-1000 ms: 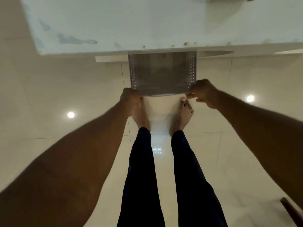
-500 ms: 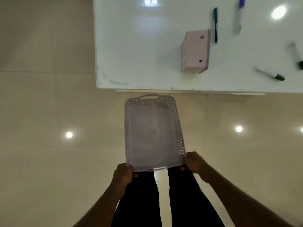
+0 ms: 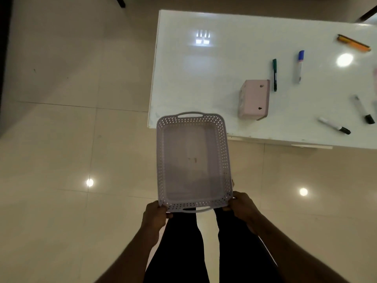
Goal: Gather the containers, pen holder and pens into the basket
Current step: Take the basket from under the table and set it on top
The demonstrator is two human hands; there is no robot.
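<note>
I hold an empty pale perforated basket [image 3: 161, 160] in the air, its far end over the near left corner of the white table [image 3: 204, 82]. My left hand [image 3: 156, 214] grips its near left corner and my right hand [image 3: 241, 205] its near right corner. On the table a pink pen holder [image 3: 254, 99] lies on its side. Beside it lie a green pen [image 3: 274, 74] and a blue-capped marker [image 3: 298, 66]. Two black-capped markers [image 3: 334, 126] [image 3: 362, 109] lie at the right, an orange pen [image 3: 354, 43] farther back.
Glossy beige floor tiles [image 3: 81, 139] surround the table, with ceiling lights mirrored in them. My dark-trousered legs [image 3: 183, 252] stand below the basket. A dark furniture leg [image 3: 120, 2] shows at the top edge and a dark strip runs down the left edge.
The basket came out from under the table, up to about table height. My view has swung up, so the table top, the pens and the pen holder now show.
</note>
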